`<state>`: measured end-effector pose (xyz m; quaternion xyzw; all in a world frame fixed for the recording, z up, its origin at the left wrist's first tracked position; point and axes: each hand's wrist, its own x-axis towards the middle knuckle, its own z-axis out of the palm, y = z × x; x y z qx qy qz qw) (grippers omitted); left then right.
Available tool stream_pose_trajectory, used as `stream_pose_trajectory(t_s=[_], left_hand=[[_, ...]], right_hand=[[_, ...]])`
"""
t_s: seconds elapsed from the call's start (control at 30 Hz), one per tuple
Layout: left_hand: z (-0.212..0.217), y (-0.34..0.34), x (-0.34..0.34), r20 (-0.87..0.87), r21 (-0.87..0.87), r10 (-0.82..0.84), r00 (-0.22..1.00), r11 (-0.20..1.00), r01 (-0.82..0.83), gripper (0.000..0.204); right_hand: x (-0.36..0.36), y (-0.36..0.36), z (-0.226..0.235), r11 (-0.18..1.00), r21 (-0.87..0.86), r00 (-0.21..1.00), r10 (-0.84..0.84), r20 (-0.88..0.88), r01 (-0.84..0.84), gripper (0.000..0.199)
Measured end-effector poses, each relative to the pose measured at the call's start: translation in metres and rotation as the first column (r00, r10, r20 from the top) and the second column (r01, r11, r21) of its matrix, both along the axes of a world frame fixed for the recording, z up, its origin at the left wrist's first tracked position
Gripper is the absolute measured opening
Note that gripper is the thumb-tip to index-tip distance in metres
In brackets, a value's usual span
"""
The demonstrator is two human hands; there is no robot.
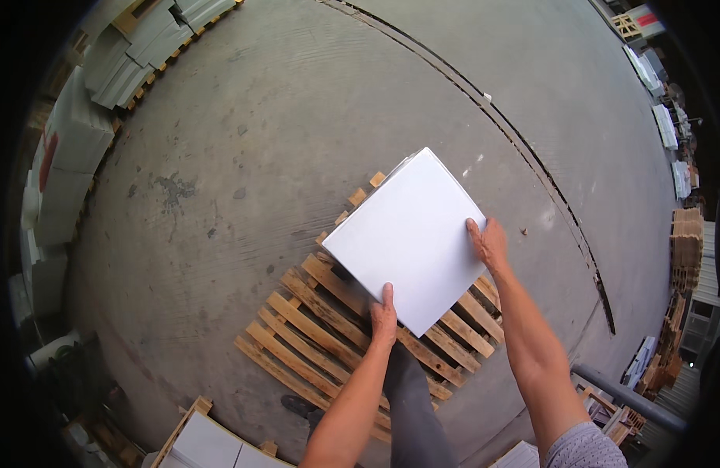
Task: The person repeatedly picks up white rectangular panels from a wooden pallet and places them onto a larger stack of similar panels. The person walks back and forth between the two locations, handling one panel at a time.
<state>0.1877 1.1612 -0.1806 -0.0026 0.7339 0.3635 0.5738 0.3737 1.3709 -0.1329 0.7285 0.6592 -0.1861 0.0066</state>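
A white rectangular stack of board sheets (pixel 410 242) is over the far part of a wooden pallet (pixel 336 290). Several thin layers show along its far-left edge. My left hand (pixel 384 318) grips the near-left edge, thumb laid on the white top and fingers hidden below. At the right corner, my right hand (pixel 489 243) holds the edge in the same way, with its thumb on top. How many sheets are between my fingers cannot be made out. Bare pallet slats show on the near side of the stack.
My leg (pixel 418 413) stands at the pallet's near side. Lower left is another pallet with white stacks (pixel 200 443). Large white stacks (pixel 71 168) line the left. A grey metal bar (pixel 629 398) crosses at lower right. A long dark groove (pixel 523 144) runs across the concrete floor.
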Motion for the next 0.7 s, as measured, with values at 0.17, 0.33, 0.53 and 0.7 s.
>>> stream_pose_trajectory(t_s=[0.17, 0.33, 0.53, 0.7], left_hand=[[0.006, -0.013, -0.047, 0.057, 0.266, 0.185, 0.981, 0.944, -0.193, 0.075], [-0.004, -0.02, -0.104, -0.202, 0.078, -0.281, 0.938, 0.95, 0.301, 0.071], [-0.003, -0.02, -0.116, -0.204, 0.237, -0.306, 0.93, 0.906, 0.35, 0.075], [0.033, -0.033, -0.144, -0.151, 0.012, -0.493, 0.857, 0.866, 0.5, 0.089]], right_hand=[[0.015, -0.096, 0.023, 0.935, -0.293, 0.979, -0.206, 0.005, 0.198, 0.077], [0.008, -0.134, 0.024, 0.768, -0.597, 0.826, -0.479, -0.297, 0.231, 0.075], [0.002, -0.138, -0.015, 0.727, -0.672, 0.374, -0.667, -0.644, 0.14, 0.092], [-0.017, -0.178, 0.006, 0.704, -0.69, 0.433, -0.681, -0.59, 0.167, 0.083]])
